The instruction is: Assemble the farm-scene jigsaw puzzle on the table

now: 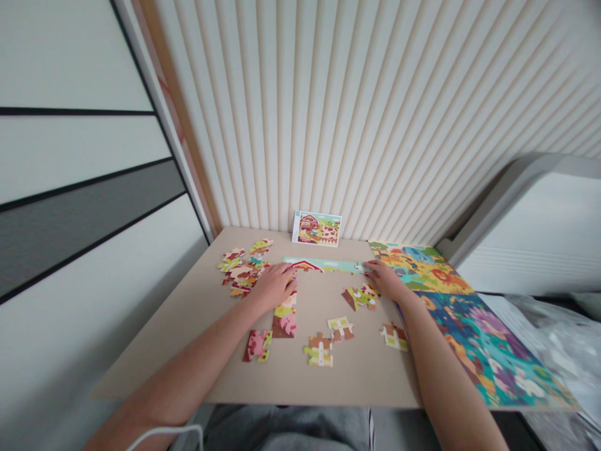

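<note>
My left hand [275, 283] lies flat, fingers spread, on the left end of a joined strip of puzzle pieces [323, 265] showing sky and a red roof. My right hand [382, 277] presses with its fingertips on the right end of the same strip. A column of joined pieces [285, 318] runs down from under my left hand. Loose pieces lie on the beige board [197, 326]: a pink one [258, 346], fence pieces [320, 351] and a green-brown cluster [359, 297] by my right wrist.
A heap of unsorted pieces [241, 268] sits at the board's back left. A farm reference picture [316, 227] leans on the ribbed wall. Two finished colourful puzzles [488, 338] lie to the right. Clear plastic bags [558, 338] are at the far right. A white cable [164, 432] crosses near my lap.
</note>
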{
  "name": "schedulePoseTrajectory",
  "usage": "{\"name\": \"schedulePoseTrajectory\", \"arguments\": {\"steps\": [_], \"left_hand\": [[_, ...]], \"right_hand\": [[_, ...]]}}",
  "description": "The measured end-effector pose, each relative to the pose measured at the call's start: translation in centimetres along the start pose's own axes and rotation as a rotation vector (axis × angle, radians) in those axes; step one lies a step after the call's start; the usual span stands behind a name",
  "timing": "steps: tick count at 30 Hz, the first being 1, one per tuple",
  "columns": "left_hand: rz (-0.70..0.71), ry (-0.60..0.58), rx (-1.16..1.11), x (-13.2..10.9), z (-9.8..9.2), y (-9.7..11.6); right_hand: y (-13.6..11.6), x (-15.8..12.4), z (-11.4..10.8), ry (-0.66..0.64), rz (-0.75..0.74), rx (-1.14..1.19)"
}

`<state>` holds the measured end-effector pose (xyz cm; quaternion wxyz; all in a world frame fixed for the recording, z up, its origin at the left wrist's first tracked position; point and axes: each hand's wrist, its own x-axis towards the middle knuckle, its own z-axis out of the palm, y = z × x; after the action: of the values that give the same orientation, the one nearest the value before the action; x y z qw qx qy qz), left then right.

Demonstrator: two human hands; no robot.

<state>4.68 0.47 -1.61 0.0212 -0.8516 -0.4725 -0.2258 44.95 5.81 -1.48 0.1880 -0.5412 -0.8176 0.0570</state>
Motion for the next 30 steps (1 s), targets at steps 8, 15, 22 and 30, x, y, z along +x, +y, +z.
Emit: {"name": "schedulePoseTrajectory", "arguments": {"steps": [8, 15, 22, 30], "left_hand": [[0.003, -0.001, -0.008, 0.0, 0.1, -0.1], [-0.006, -0.008, 0.016, 0.0, 0.1, 0.0], [0.005, 0.008, 0.036, 0.0, -0.9, 0.6], [0.067, -0.025, 0.129, -0.9, -6.9, 1.5]], "right_hand": [[0.3, 0.3, 0.4, -0.084, 0.026, -0.135], [-1.7, 0.2, 0.0, -0.128, 0.097, -0.246], [-2.6, -0.4, -0.3, 0.113, 0.153, -0.2], [-3.5, -0.2, -0.4, 0.182, 0.093, -0.137]]}}
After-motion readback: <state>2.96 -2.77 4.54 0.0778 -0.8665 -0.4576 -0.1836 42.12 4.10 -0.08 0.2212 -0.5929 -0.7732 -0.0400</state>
